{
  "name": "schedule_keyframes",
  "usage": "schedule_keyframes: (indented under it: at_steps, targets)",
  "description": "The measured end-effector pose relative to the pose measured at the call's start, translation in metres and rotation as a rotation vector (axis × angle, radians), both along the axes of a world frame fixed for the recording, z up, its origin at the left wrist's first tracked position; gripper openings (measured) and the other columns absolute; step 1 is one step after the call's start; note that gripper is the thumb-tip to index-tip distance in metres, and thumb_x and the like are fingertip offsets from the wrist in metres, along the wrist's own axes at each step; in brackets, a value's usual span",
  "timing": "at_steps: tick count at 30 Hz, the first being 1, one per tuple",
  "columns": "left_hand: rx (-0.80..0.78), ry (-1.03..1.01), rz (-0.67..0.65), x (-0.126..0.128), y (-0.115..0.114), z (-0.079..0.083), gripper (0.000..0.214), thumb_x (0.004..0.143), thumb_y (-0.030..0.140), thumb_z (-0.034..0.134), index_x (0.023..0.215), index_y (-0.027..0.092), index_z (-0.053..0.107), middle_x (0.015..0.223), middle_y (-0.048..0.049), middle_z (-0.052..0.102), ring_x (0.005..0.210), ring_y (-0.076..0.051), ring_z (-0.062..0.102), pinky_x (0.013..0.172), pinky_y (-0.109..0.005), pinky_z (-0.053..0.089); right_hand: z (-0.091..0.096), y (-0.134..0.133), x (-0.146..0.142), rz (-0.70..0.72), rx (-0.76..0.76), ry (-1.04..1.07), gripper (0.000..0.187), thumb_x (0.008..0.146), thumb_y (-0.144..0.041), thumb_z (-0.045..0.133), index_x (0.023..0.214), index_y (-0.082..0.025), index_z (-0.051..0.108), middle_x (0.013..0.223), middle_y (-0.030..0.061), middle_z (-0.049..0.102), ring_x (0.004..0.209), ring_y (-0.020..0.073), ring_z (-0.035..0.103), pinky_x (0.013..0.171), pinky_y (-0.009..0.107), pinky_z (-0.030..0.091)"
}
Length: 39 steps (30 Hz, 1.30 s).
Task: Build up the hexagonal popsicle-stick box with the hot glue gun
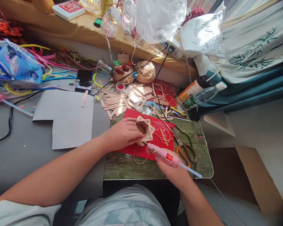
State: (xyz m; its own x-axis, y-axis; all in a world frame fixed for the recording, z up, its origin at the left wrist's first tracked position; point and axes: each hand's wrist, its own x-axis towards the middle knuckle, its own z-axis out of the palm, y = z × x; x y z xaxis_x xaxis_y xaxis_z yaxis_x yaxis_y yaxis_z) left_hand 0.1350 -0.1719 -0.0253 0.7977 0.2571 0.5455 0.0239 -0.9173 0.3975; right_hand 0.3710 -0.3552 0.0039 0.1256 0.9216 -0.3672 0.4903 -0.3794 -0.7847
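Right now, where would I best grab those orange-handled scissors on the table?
Probably by the orange handle loops of the scissors, coming from the right: they lie flat, blades pointing away, and the right hand with the glue gun crowds their left side.

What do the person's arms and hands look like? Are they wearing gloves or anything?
No gloves. The left hand and the right hand are both bare, with no ring, watch or bracelet to be seen. The forearms are bare too. A short white sleeve shows at the top of the left arm; no sleeve is in view on the right arm.
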Motion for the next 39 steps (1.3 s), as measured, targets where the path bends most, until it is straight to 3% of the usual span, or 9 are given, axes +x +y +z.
schedule_keyframes:
  at_steps: [6, 12, 19, 23, 30, 39]
  targets:
    - [0.079, 0.109, 0.078, -0.004, -0.003, -0.002, 0.017, 0.107, 0.027, 0.057, 0.097, 0.024, 0.07, 0.087, -0.0012, 0.079, 0.086, -0.017, 0.07, 0.112, -0.041, 0.045, -0.006, 0.005, 0.006, 0.029, -0.013, 0.05, 0.009, 0.094, -0.031, 0.064, 0.094, -0.022, 0.067, 0.063, -0.0053, 0.051, 0.056, 0.0139, 0.049, 0.054, 0.027, 0.037]
    - [0.096, 0.101, 0.113, -0.002, -0.003, -0.002, 0.019, 0.109, 0.028, 0.054, 0.097, 0.022, 0.067, 0.079, -0.0015, 0.073, 0.082, -0.019, 0.063, 0.095, -0.039, 0.047, 0.008, 0.015, 0.01, 0.102, 0.035, 0.114, 0.01, 0.092, -0.031, 0.07, 0.095, -0.022, 0.068, 0.07, -0.0034, 0.059, 0.06, 0.0143, 0.053, 0.058, 0.027, 0.042]
    - [0.094, 0.051, 0.311, -0.001, 0.001, -0.003, 0.024, 0.109, 0.03, 0.053, 0.093, 0.021, 0.069, 0.077, -0.0012, 0.071, 0.079, -0.018, 0.065, 0.093, -0.04, 0.042, 0.021, 0.023, 0.015, 0.069, 0.1, -0.104, 0.014, 0.093, -0.034, 0.072, 0.103, -0.024, 0.073, 0.081, -0.0006, 0.068, 0.068, 0.0173, 0.059, 0.063, 0.03, 0.044]
    - [0.051, 0.021, 0.294, -0.001, 0.0, -0.003, 0.02, 0.108, 0.031, 0.057, 0.098, 0.023, 0.072, 0.086, -0.0004, 0.077, 0.086, -0.017, 0.068, 0.095, -0.039, 0.043, 0.024, 0.03, 0.015, 0.116, 0.162, -0.203, 0.019, 0.094, -0.03, 0.068, 0.111, -0.024, 0.074, 0.097, 0.0035, 0.075, 0.083, 0.0218, 0.066, 0.073, 0.033, 0.048]
    - [0.043, 0.009, 0.293, 0.0, -0.004, -0.005, 0.017, 0.107, 0.031, 0.059, 0.1, 0.024, 0.073, 0.09, 0.0007, 0.081, 0.088, -0.018, 0.07, 0.098, -0.041, 0.043, 0.034, 0.042, 0.004, 0.172, 0.131, -0.305, 0.023, 0.09, -0.026, 0.064, 0.108, -0.023, 0.078, 0.089, 0.0022, 0.076, 0.078, 0.0212, 0.067, 0.072, 0.032, 0.052]
    - [0.045, -0.001, 0.281, 0.001, -0.005, -0.005, 0.023, 0.108, 0.032, 0.056, 0.097, 0.024, 0.075, 0.087, 0.0002, 0.082, 0.086, -0.018, 0.07, 0.101, -0.041, 0.044, 0.045, 0.055, 0.008, 0.27, 0.114, -0.316, 0.049, 0.086, -0.019, 0.061, 0.129, -0.032, 0.079, 0.101, 0.0011, 0.084, 0.099, 0.0257, 0.077, 0.088, 0.034, 0.063]
